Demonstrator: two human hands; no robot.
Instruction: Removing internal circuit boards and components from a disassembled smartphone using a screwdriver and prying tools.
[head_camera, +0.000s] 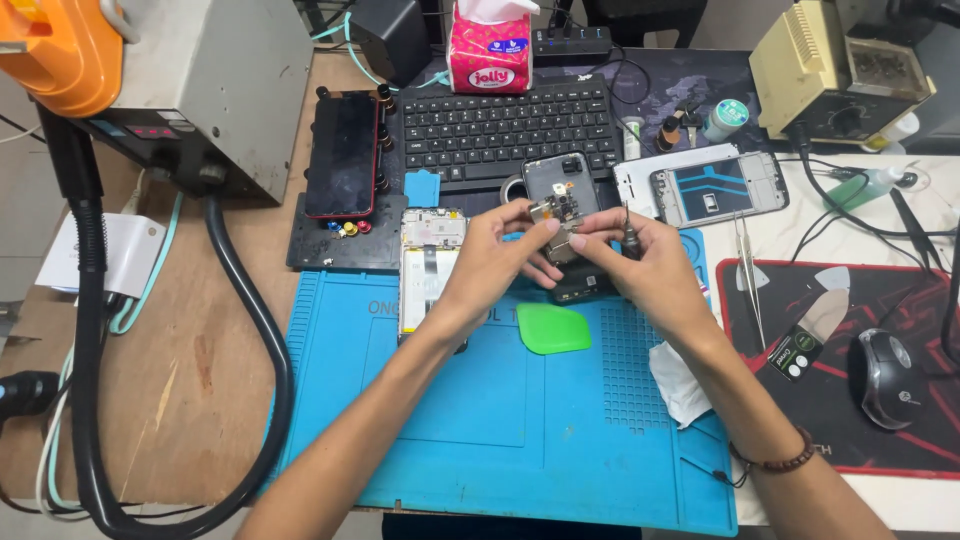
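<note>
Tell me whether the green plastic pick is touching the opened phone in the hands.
Apart. The head view shows blue mat between the green plastic pick and the opened phone held above by both hands.

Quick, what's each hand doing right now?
Left hand: fingers closed on the opened phone, pinching a small part at its edge.
Right hand: closed on a small screwdriver, fingertips touching the phone.

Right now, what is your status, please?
Both hands, left and right, grip the opened phone. Green pick on blue mat. Nothing blocking.
</note>
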